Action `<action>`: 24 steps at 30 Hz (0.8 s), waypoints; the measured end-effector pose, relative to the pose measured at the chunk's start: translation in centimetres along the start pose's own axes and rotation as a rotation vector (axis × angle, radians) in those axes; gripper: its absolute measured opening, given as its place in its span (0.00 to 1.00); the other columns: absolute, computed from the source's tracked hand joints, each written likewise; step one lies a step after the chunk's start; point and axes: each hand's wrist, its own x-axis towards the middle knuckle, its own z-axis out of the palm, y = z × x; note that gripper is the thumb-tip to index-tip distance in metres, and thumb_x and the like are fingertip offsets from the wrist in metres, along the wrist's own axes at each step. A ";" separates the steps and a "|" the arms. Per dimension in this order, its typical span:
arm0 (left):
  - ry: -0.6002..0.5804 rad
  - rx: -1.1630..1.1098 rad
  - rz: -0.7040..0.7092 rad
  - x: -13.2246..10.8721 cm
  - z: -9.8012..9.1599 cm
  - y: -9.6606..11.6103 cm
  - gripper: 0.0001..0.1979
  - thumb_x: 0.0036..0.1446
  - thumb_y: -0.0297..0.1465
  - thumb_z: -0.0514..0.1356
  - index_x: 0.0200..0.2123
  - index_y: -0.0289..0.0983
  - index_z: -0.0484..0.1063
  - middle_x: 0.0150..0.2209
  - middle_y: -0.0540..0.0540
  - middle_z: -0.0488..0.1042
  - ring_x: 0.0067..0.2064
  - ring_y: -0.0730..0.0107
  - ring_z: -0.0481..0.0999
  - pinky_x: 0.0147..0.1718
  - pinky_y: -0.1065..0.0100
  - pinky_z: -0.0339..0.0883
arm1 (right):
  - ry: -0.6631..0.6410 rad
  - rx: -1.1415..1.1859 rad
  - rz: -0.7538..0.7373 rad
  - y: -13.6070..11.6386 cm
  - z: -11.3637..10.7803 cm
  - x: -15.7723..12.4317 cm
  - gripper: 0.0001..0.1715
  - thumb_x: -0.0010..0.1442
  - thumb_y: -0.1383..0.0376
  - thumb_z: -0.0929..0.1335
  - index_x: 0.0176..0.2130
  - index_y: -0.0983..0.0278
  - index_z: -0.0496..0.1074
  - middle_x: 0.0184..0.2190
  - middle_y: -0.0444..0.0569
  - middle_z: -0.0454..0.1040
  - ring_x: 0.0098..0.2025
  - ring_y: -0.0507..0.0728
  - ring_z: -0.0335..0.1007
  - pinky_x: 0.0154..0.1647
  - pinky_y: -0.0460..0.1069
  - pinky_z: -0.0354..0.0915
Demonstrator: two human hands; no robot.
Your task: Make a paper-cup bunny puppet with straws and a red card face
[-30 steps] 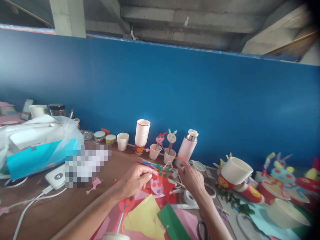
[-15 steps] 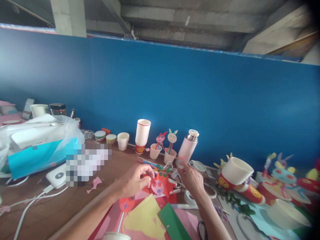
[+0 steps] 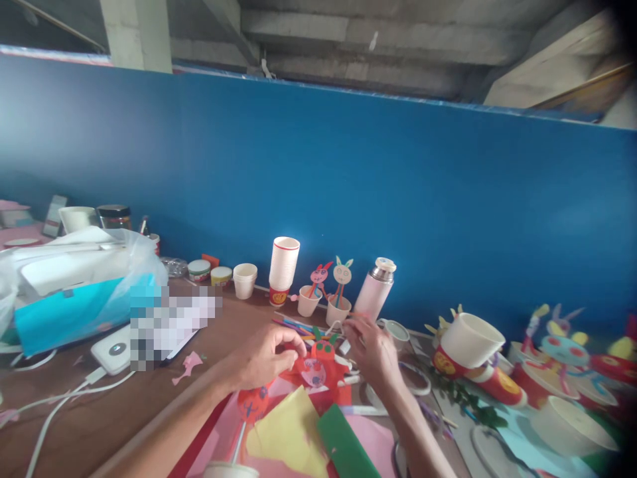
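My left hand (image 3: pixel 271 356) is closed, thumb and fingers pinched at the left edge of a red paper figure (image 3: pixel 318 372) with green eyes and a round pink belly. Behind and right of the figure is my right hand (image 3: pixel 371 348), fingers bent together near the pink thermos (image 3: pixel 373 292); what it holds, if anything, is too small to make out. Below the hands lie yellow paper (image 3: pixel 286 431) and green paper (image 3: pixel 348 443). A round red paper face (image 3: pixel 253 403) on a straw stands in a white cup (image 3: pixel 231 471) at the bottom.
Along the blue wall (image 3: pixel 318 166) stand stacked cups (image 3: pixel 284 265) and two cups with paper rabbits (image 3: pixel 342 272). A plastic bag (image 3: pixel 144 255) and a white power bank (image 3: pixel 113 350) lie at left. More cups (image 3: pixel 472 340) and cup figures (image 3: pixel 565 352) crowd the right.
My right hand has moved left, closer to the red figure, its fingers drawn in more. My left hand stays almost where it was, at the figure's edge.
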 end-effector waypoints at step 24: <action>0.153 0.068 0.036 0.2 -0.6 -0.7 0.14 0.52 0.32 0.51 0.42 0.38 0.66 0.32 0.50 0.70 0.27 0.74 0.65 0.26 0.73 0.60 | -0.334 0.920 0.199 -3.5 2.9 -1.0 0.13 0.52 0.59 0.65 0.25 0.67 0.67 0.19 0.41 0.63 0.22 0.48 0.55 0.25 0.44 0.53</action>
